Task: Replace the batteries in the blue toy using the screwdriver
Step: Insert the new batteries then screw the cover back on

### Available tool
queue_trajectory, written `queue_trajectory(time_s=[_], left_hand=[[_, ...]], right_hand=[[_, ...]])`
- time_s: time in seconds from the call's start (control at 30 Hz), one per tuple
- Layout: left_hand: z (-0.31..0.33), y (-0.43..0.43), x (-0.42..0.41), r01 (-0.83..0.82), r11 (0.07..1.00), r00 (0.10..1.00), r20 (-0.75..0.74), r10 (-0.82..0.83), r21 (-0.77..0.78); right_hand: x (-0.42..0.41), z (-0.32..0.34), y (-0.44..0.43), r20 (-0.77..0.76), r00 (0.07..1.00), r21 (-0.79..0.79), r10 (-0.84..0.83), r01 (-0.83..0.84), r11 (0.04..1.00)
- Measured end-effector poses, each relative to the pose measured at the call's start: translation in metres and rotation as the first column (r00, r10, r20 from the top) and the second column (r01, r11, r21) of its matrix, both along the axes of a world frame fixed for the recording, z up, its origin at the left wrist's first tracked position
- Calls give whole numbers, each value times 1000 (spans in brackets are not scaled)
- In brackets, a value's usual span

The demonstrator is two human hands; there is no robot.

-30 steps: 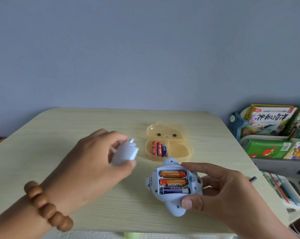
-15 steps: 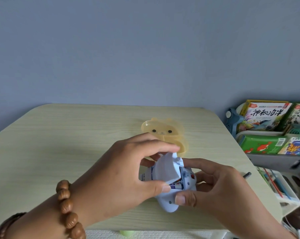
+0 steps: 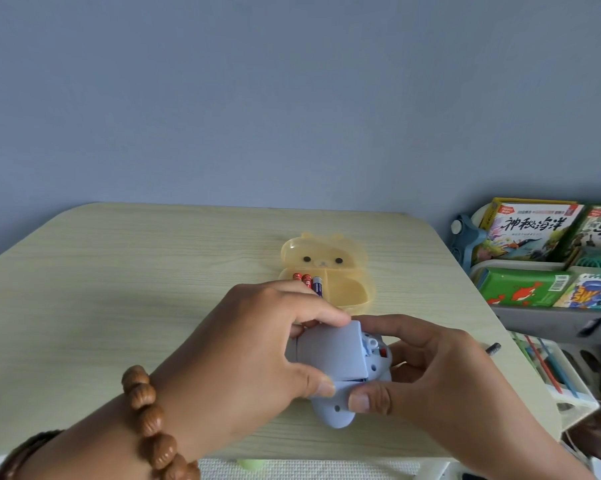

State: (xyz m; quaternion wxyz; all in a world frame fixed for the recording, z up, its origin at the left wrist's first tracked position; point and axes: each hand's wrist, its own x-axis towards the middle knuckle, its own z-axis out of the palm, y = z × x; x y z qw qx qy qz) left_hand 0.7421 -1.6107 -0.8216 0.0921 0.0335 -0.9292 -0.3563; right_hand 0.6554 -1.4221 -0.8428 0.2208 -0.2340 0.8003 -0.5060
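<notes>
The blue toy (image 3: 340, 410) lies belly-up near the table's front edge. My right hand (image 3: 444, 372) grips its right side, thumb on its lower part. My left hand (image 3: 257, 344) presses the pale blue battery cover (image 3: 333, 355) flat over the battery bay, hiding the batteries inside. Behind the hands, several batteries (image 3: 309, 282) lie in the left half of an open yellow bear-shaped box (image 3: 347, 289). The screwdriver's tip (image 3: 493, 348) pokes out beyond my right wrist; the rest is hidden.
The wooden table (image 3: 119, 289) ends at a blue-grey wall. To the right, off the table, a rack (image 3: 534, 268) holds picture books, with a bin of pens (image 3: 548, 368) below it. A bead bracelet (image 3: 150, 417) circles my left wrist.
My left hand brought the cover from the left and laid it down over the toy's battery bay; the batteries in the toy no longer show. My right hand kept holding the toy.
</notes>
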Motion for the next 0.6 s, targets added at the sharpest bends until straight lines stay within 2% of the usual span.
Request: queue_trajectory(time_s=[0.17,0.3,0.6], left_hand=[[3,1,-3,-13,999,999,32,14,-32],[5,0,-5,-3,999,998,60,5,-41],[3,-4,-4,41,993,999,38,-37,-111]], right_hand=[[-2,8,5,92,986,-93,138,-130,987],[-5,7,4,72,996,-123,57,-48,991],[-7,-4,3,38,999,-94,5,-1,996]])
